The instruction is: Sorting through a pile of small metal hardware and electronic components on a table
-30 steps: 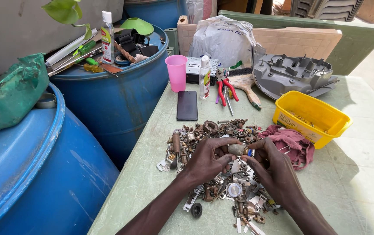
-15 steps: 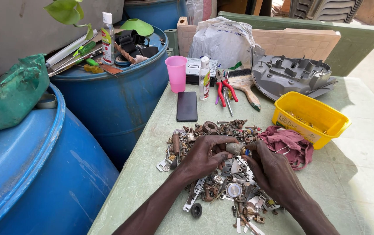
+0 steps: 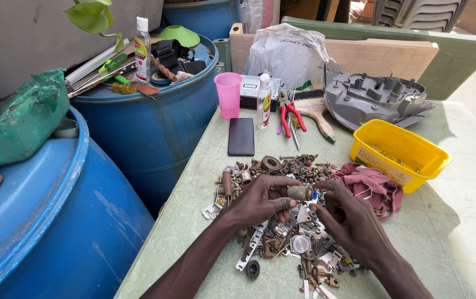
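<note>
A heap of rusty metal scrap parts (bolts, brackets, rings) lies on the pale green table. My left hand and my right hand hover over the heap, fingertips meeting. Between them they hold a small cylindrical metal part with a bit of blue beside it. The left thumb and fingers pinch its left end, and the right fingers touch its right end. Parts of the heap are hidden under both hands.
A yellow plastic tub and a maroon rag sit right of the heap. Behind are a black phone, a pink cup, a white bottle, red-handled pliers, a brush and a grey plastic housing. Blue drums stand left.
Both hands stay over the heap with the small metal part between them. Only the fingers have shifted slightly around it.
</note>
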